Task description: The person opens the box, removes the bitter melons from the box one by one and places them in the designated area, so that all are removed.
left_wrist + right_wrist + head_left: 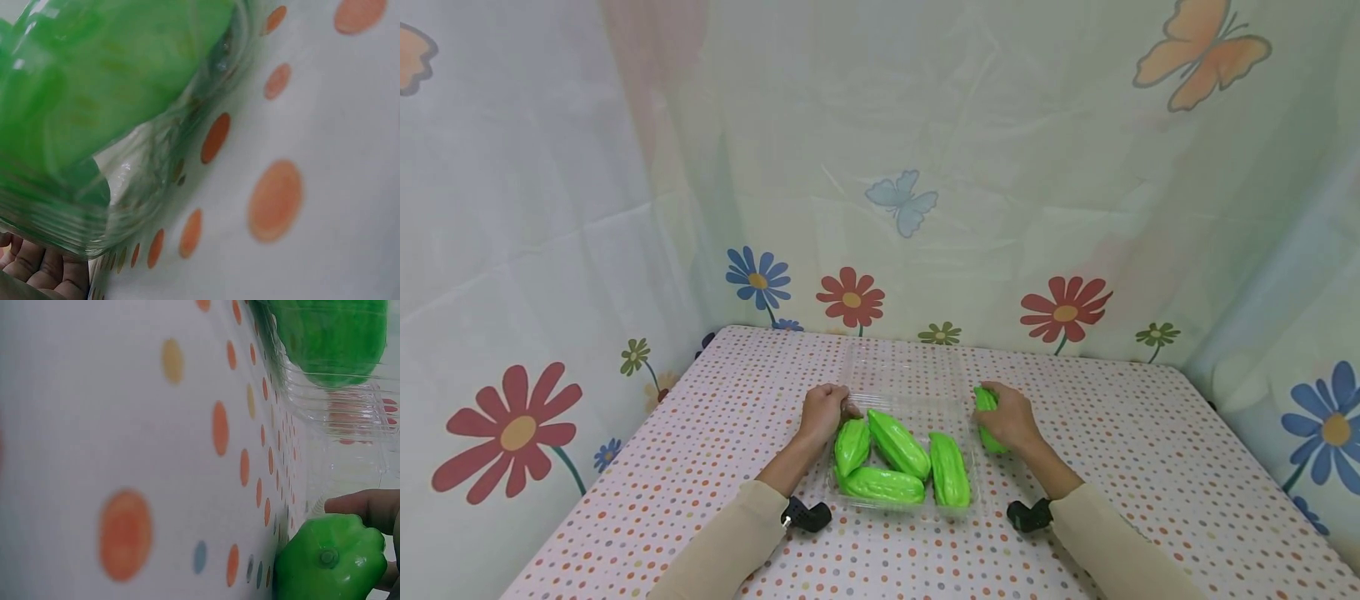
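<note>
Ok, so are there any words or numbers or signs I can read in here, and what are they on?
None that can be read.
Green ribbed pieces: no writing shows.
Clear box: no label shows.
Tablecloth: just dots.
Backdrop: just flowers and butterflies.
Left black wrist device: a pale mark, too small to tell if it's writing.

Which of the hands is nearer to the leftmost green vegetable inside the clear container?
Left. The left hand is at the left edge of the clear container, just beside the leftmost green vegetable; the right hand is past the opposite edge, holding a loose green vegetable.
</note>
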A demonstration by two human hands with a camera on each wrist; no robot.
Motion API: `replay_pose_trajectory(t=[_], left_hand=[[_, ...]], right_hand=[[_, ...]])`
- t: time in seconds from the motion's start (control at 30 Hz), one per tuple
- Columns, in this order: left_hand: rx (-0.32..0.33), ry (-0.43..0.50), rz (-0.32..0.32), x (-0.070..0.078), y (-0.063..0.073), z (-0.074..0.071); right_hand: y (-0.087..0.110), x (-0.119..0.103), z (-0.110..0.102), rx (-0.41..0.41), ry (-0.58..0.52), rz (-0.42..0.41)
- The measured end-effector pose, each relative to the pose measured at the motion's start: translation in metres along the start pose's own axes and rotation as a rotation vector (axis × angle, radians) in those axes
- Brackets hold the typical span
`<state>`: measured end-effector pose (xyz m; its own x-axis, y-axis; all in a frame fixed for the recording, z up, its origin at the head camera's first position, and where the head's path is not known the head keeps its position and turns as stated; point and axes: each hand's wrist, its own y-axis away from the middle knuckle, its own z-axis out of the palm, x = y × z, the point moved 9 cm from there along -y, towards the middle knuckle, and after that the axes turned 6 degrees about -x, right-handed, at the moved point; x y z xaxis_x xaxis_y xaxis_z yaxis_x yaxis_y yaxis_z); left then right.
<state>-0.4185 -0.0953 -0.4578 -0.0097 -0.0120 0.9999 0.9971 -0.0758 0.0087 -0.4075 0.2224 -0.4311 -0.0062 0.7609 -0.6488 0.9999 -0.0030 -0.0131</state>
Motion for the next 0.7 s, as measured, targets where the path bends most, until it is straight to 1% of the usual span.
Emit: replay_pose_trajectory(t=[0.23, 0.4, 0.5, 0.63, 0.7], left_hand=[[0.016, 0.023, 0.004, -0.0020, -0.0009, -0.0005], [0.017, 0.017, 0.001, -0.0019, -0.0011, -0.0008], [0.018, 0.037, -0.001, -0.0017, -0.0009, 0.0001], [0.041, -0.028, 0.010, 0.0007, 0.0001, -0.0014], [0.053, -0.077, 0.014, 0.0018, 0.0005, -0.0028]], right_hand=[[-0.0004, 0.0031, 0.0053, -0.031, 0.018, 0.031], [0.0008, 0.0037, 0.0060, -0.031, 0.016, 0.047], [0.0008, 0.0038, 0.0061, -0.028, 0.008, 0.054], [0.0002, 0.0046, 0.0065, -0.025, -0.007, 0.059], [0.0006, 0.0040, 0.0064, -0.024, -0.012, 0.058]])
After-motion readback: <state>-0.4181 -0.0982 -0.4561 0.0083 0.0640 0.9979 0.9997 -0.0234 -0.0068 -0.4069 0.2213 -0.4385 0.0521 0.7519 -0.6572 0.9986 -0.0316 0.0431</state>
